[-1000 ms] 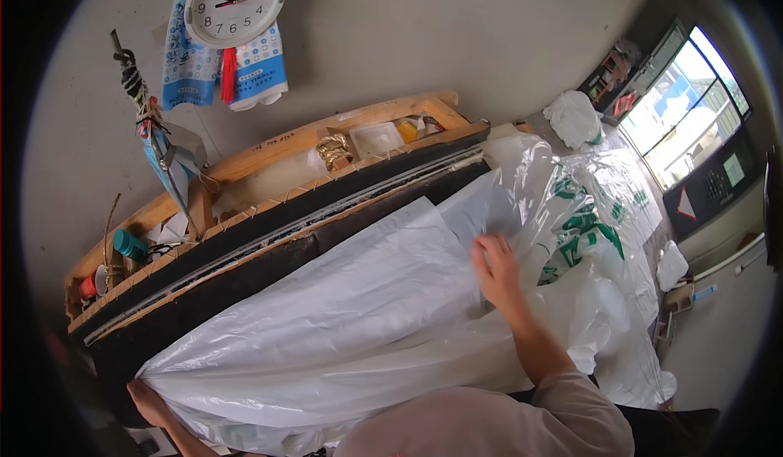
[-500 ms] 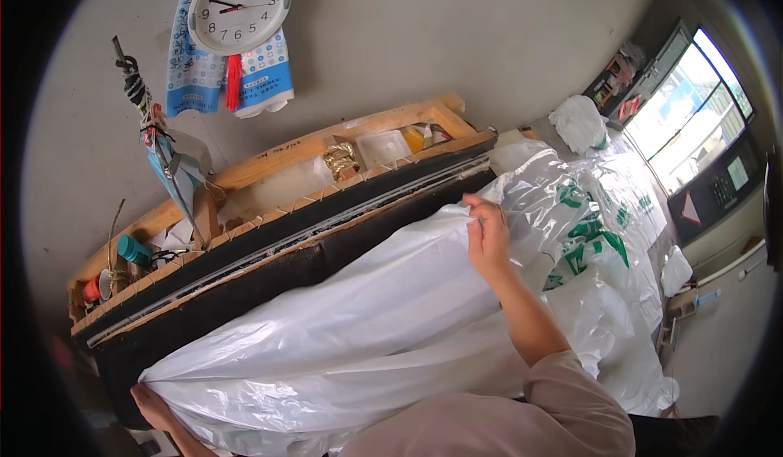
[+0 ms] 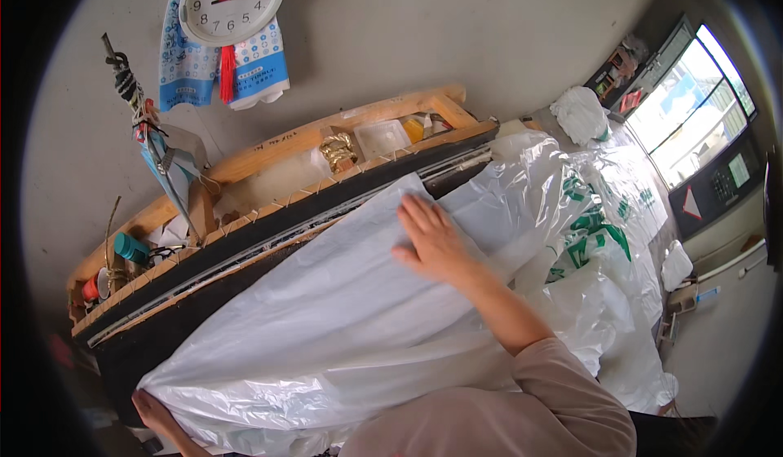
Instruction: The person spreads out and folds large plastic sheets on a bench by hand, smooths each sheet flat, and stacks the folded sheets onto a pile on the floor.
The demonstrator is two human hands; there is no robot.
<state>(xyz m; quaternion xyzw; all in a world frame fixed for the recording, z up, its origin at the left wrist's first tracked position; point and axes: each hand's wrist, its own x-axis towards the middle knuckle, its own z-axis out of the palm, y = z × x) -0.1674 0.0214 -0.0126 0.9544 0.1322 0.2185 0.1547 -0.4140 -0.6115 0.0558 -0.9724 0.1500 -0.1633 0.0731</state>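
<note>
Across the dark bench, I have a white plastic sheet stretched at a slant, its narrow end at the lower left and its wide end toward the upper right. At that narrow end, I have the left hand pinching the gathered corner, and folds fan out from the grip; I cannot tell how each fingertip sits. I have the right hand palm down over the wide end, fingers a little apart and straight, thumb held away from them. I cannot tell how much of the palm touches the sheet.

Just above the right hand, a pointed corner of the sheet reaches the bench's far edge, where a long metal strip runs. Beyond the strip I see a wooden tray with a coil of gold cord, a clear box, a teal cup and, at its left end, a red spool. To the right of the sheet, I see crumpled clear film with green print. On the wall behind hangs a round clock, with a red tassel below it in front of blue-and-white bags.
</note>
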